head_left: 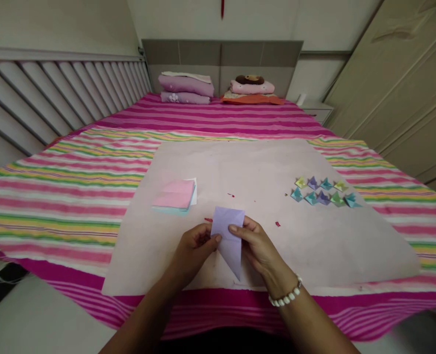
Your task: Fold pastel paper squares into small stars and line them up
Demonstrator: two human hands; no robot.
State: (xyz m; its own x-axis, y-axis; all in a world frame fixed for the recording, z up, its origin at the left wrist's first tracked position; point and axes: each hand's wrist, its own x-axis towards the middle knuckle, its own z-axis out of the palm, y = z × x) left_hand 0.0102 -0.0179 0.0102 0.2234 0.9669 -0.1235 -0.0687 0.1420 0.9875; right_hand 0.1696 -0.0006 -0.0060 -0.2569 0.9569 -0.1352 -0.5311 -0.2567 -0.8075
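Observation:
A partly folded sheet of purple origami paper (228, 226) is held up between both hands, its pointed end toward me. My left hand (196, 248) pinches its left edge, thumb on the front face. On the right edge, my right hand (255, 241) grips it with the thumb laid across the front; the other fingers are partly hidden behind. To the left lies a stack of square paper (175, 194), pink on top with blue and white edges showing. Several small folded paper figures (323, 198) in yellow, purple, blue and green stand in two rows at the right.
A large pale sheet (233, 162) covers the middle of the striped bed (66, 196). Small red scraps (277, 224) lie on it. Folded bedding (186, 88) and a pillow pile (253, 91) rest by the headboard. A slatted rail (63, 93) runs along the left.

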